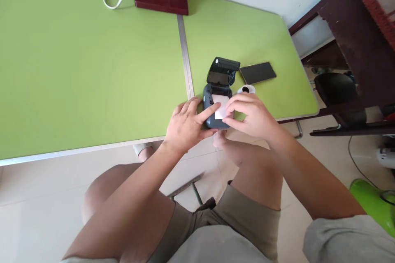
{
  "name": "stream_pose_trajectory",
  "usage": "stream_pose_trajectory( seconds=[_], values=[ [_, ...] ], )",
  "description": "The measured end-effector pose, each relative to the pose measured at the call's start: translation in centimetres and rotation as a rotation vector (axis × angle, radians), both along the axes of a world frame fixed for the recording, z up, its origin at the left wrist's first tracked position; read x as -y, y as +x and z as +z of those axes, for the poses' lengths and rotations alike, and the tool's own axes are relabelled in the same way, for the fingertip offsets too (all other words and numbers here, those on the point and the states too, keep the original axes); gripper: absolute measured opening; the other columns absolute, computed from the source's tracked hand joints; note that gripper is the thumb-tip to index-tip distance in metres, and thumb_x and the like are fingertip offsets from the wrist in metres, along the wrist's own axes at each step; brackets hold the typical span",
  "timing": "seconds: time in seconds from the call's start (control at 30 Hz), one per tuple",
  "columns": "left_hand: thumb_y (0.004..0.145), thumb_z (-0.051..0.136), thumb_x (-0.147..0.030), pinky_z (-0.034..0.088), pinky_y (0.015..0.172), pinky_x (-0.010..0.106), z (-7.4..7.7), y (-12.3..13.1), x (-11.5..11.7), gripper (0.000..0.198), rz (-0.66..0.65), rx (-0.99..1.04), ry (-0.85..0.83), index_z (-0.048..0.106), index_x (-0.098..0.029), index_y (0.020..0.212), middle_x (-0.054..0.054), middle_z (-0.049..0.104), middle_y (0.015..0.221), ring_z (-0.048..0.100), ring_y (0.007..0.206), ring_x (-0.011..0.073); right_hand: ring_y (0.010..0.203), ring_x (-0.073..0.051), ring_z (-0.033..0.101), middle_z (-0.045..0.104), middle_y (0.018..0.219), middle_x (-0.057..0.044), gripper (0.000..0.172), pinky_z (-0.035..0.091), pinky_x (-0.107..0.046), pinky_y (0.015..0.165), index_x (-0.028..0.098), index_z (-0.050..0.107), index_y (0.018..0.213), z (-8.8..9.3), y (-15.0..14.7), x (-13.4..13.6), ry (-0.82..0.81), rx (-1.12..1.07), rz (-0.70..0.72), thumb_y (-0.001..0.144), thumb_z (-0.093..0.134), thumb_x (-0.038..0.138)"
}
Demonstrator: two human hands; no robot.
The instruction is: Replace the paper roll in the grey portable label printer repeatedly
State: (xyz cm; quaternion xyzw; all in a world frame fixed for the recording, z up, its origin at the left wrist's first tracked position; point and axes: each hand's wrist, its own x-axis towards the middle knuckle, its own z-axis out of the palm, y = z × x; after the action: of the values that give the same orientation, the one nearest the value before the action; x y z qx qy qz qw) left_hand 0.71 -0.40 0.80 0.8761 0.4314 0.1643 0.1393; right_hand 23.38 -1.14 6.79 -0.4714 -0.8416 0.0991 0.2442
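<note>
A small dark portable label printer (211, 123) sits at the table's front edge with its lid (222, 71) flipped up. White paper (219, 111) lies across its opened compartment. My left hand (185, 124) grips the printer from the left, the index finger stretched onto the paper and the thumb along the near side. At the right side of the printer, my right hand (251, 114) has its fingertips closed on the paper's edge. Just behind that hand stands a white roll (248, 89) with a dark hole, partly hidden by the fingers.
A black phone (258, 72) lies flat behind the roll on the green table (101, 78). At the back stands a dark red device (160, 4) with knobs and a white cable (115, 6). To the right is dark furniture (354, 37), and a bright green object (370, 203) rests on the floor.
</note>
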Motion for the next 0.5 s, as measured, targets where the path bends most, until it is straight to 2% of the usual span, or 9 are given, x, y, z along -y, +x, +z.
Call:
stream_pose_trajectory(
  seconds=[0.07,0.1,0.17,0.27,0.33,0.4,0.43,0.47,0.5],
  values=[
    [0.095,0.068,-0.064,0.048,0.117,0.053,0.0,-0.1,0.0,0.069,-0.008,-0.019,0.001,0.051,-0.039,0.158,0.018,0.055,0.157,0.055,0.147,0.0361,0.098,-0.026,0.072,0.076,0.099,-0.004,0.005,0.055,-0.048,0.092,0.028,0.065,0.087,0.2,0.4,-1.1,0.068,-0.028,-0.093,0.09,0.068,0.025],
    [0.095,0.068,-0.063,0.047,0.117,0.052,0.0,-0.1,-0.1,0.069,-0.013,-0.031,0.0,0.051,-0.039,0.158,0.018,0.055,0.157,0.054,0.147,0.0354,0.109,-0.029,0.071,0.076,0.107,-0.006,0.006,0.054,-0.052,0.101,0.028,0.067,0.095,0.2,0.7,-2.0,0.116,-0.038,-0.169,0.09,0.067,0.025],
    [0.096,0.067,-0.063,0.046,0.118,0.051,0.0,-0.1,-0.1,0.067,-0.02,-0.048,0.003,0.052,-0.039,0.157,0.018,0.055,0.157,0.053,0.148,0.0337,0.132,-0.034,0.064,0.072,0.129,-0.01,0.03,0.047,-0.058,0.117,0.028,0.066,0.118,0.1,1.1,-4.0,0.147,-0.013,-0.288,0.089,0.068,0.026],
    [0.096,0.066,-0.063,0.046,0.118,0.051,0.0,-0.1,-0.2,0.063,-0.02,-0.046,0.007,0.055,-0.038,0.154,0.018,0.056,0.155,0.052,0.148,0.0335,0.141,-0.037,0.058,0.066,0.145,-0.012,0.054,0.042,-0.062,0.122,0.027,0.055,0.14,0.0,1.3,-5.6,0.084,0.028,-0.311,0.089,0.071,0.034],
    [0.096,0.067,-0.062,0.046,0.118,0.051,0.0,-0.1,-0.1,0.062,-0.02,-0.038,0.006,0.056,-0.037,0.153,0.019,0.056,0.155,0.053,0.148,0.0345,0.136,-0.035,0.062,0.07,0.139,-0.011,0.05,0.044,-0.062,0.12,0.028,0.055,0.139,0.1,1.1,-4.8,0.089,0.001,-0.322,0.092,0.068,0.041],
    [0.096,0.067,-0.061,0.047,0.117,0.053,0.1,-0.1,-0.1,0.063,-0.025,-0.034,0.001,0.056,-0.038,0.153,0.019,0.056,0.155,0.053,0.147,0.0355,0.119,-0.031,0.069,0.076,0.121,-0.009,0.032,0.051,-0.055,0.11,0.028,0.063,0.124,0.1,0.8,-2.9,0.121,-0.09,-0.36,0.097,0.062,0.045],
    [0.096,0.067,-0.062,0.047,0.117,0.053,0.2,-0.1,-0.1,0.063,-0.026,-0.033,-0.002,0.056,-0.039,0.153,0.019,0.057,0.155,0.053,0.147,0.0358,0.105,-0.027,0.072,0.077,0.107,-0.008,0.023,0.056,-0.05,0.098,0.028,0.066,0.11,-0.2,0.6,-1.8,0.122,-0.157,-0.391,0.098,0.06,0.047],
    [0.096,0.067,-0.062,0.046,0.117,0.053,0.3,-0.1,0.0,0.063,-0.025,-0.033,-0.005,0.056,-0.039,0.153,0.018,0.057,0.154,0.053,0.147,0.0358,0.086,-0.023,0.07,0.075,0.09,-0.006,0.024,0.057,-0.043,0.083,0.027,0.066,0.094,-0.5,0.5,-0.8,0.088,-0.226,-0.429,0.099,0.059,0.049],
    [0.096,0.067,-0.062,0.046,0.117,0.053,0.3,-0.1,0.0,0.062,-0.023,-0.032,-0.008,0.056,-0.04,0.153,0.018,0.057,0.154,0.053,0.147,0.0356,0.069,-0.019,0.063,0.068,0.074,-0.003,0.034,0.053,-0.038,0.069,0.026,0.062,0.079,-1.1,0.3,0.0,0.012,-0.302,-0.473,0.099,0.059,0.053]
  ],
)
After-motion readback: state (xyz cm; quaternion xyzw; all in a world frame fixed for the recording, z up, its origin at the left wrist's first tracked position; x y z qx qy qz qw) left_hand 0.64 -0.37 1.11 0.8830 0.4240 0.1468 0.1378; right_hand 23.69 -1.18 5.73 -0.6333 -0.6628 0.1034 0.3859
